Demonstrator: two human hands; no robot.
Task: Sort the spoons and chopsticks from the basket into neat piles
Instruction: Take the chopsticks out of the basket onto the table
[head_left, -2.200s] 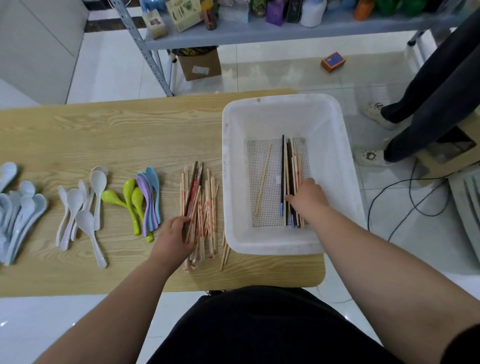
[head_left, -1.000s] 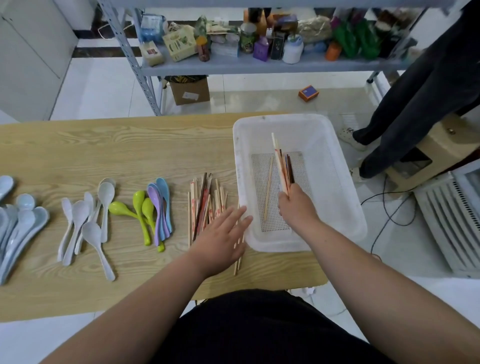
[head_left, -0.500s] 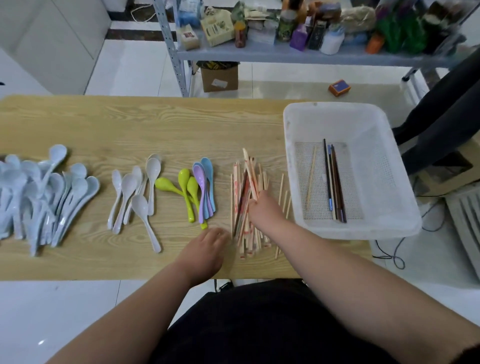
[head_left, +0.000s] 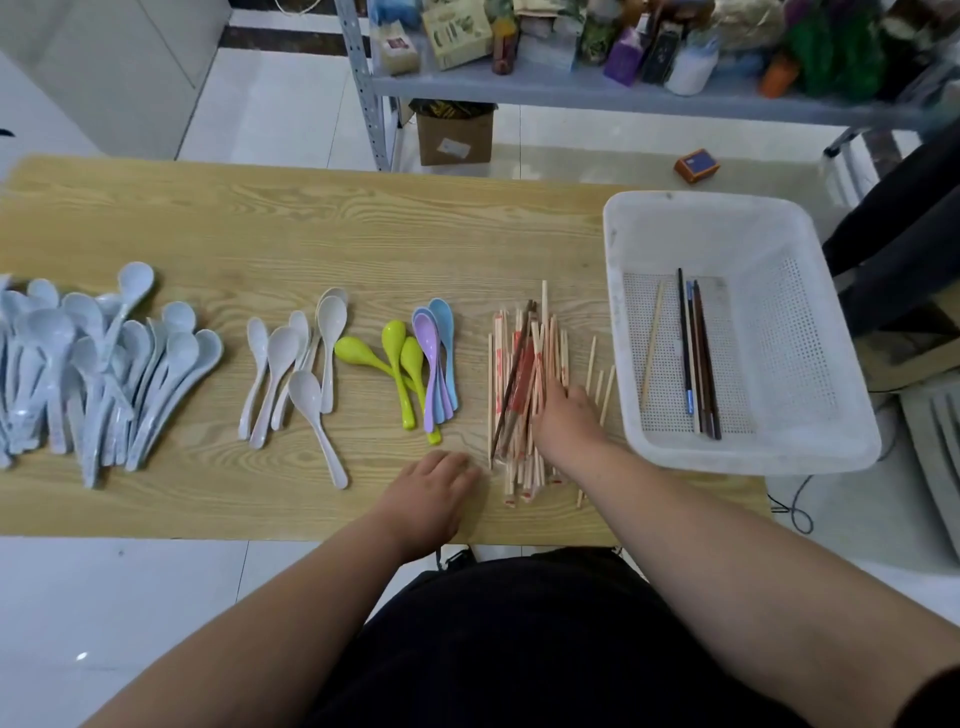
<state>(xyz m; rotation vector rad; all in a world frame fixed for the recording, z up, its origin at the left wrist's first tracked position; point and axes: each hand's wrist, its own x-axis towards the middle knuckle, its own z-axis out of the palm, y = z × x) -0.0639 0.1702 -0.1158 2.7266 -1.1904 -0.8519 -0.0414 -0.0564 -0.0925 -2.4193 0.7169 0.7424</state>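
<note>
Wooden table (head_left: 260, 218) carries the sorted piles in a row from left to right. At the far left lies a big heap of pale blue spoons (head_left: 104, 364), their bowls mostly pointing away from the person. Next to it, a little apart, is a small group of white spoons (head_left: 283, 358), then three green spoons (head_left: 397, 353), and touching them a tight stack of purple and light blue spoons (head_left: 441, 353).

To the right of the spoons lies the pile of light chopsticks (head_left: 519, 364), many with red print, and one dark brown stick lies slanted across it. A few thin loose sticks (head_left: 597, 379) lie between this pile and the white basket (head_left: 618, 322). The basket stands on the right end of the table. On its perforated floor lie several dark chopsticks (head_left: 701, 358) side by side, and one pale stick (head_left: 652, 343) apart from them on the left.

The right hand (head_left: 566, 418) lies palm down on the right side of the chopstick pile. Its fingers are hidden among the sticks, so I cannot tell if it grips any of them. The left hand (head_left: 434, 483) rests on the table just beside the near end of the pile, fingers loosely curled, with nothing in it.

Behind the table stands a metal shelf (head_left: 623, 96) full of blurred goods. Under it is a cardboard box (head_left: 454, 135), and a small orange box (head_left: 696, 165) lies on the floor.
</note>
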